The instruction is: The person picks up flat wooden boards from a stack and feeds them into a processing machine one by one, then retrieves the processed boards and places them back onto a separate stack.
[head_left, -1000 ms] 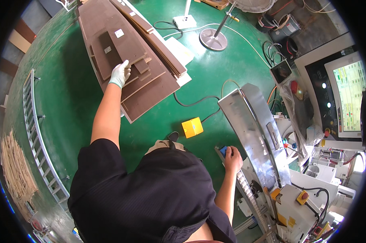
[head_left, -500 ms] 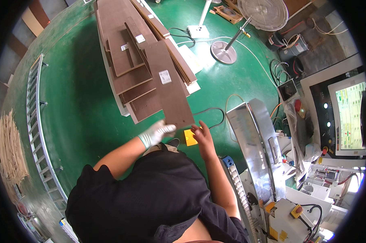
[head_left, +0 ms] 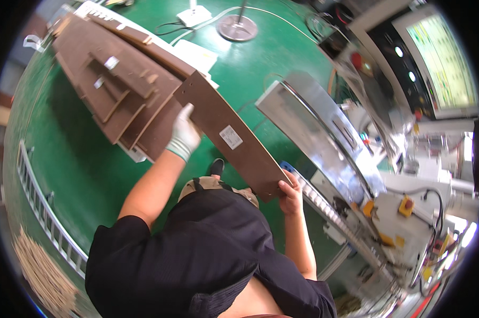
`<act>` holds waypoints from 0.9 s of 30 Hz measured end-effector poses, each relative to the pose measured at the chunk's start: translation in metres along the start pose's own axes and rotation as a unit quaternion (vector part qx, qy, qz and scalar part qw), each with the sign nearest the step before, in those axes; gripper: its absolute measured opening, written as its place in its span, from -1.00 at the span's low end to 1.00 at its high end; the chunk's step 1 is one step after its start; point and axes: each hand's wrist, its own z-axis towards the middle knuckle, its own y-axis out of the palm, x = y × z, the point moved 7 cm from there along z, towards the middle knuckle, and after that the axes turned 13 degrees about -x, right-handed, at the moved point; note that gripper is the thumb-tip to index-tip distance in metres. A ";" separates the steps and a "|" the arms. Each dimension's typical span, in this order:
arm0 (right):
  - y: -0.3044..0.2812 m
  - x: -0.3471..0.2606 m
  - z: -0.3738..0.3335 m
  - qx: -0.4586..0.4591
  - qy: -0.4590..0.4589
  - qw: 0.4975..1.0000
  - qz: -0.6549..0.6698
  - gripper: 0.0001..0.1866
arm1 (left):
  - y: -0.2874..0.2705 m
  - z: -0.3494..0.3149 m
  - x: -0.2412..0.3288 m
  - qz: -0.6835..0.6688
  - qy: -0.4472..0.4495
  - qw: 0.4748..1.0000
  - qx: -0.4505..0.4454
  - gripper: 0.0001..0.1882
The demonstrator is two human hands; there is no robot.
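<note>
A long brown board [head_left: 245, 156] with a white label on its face slants across in front of me, held between both hands. My left hand [head_left: 185, 131], in a white glove, grips its long edge near the far left end, thumb on the face. My bare right hand [head_left: 291, 193] is closed round the near right end, its thumb on the face and the other fingers partly hidden behind. Beyond my left hand lies a stack of brown panels [head_left: 157, 124], some with white labels; the held board overlaps part of it in view.
At right runs a machine with a shiny metal cover [head_left: 303, 119], a roller track [head_left: 324, 206] and a lit screen [head_left: 443, 58]. A silver ladder-like frame [head_left: 46, 204] lies at left, near a bundle of thin strips [head_left: 43, 265]. A round stand base [head_left: 238, 27] is on the green floor.
The board has swung off the stack and turned toward the machine at right. My right hand, empty before, now grips one end. The view has turned to the right.
</note>
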 end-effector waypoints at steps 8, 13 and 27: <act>-0.060 0.057 -0.140 0.250 -0.138 0.912 0.294 -0.44 | 0.108 0.047 -0.165 0.137 -0.190 0.951 -0.200 -0.57; -0.072 0.120 -0.195 0.364 -0.274 0.791 0.408 -0.49 | 0.162 0.013 -0.301 0.648 -0.253 0.597 -0.400 -0.45; -0.108 0.079 -0.251 0.490 -0.288 0.680 0.463 -0.44 | 0.168 -0.014 -0.498 0.712 -0.291 0.467 -0.437 -0.39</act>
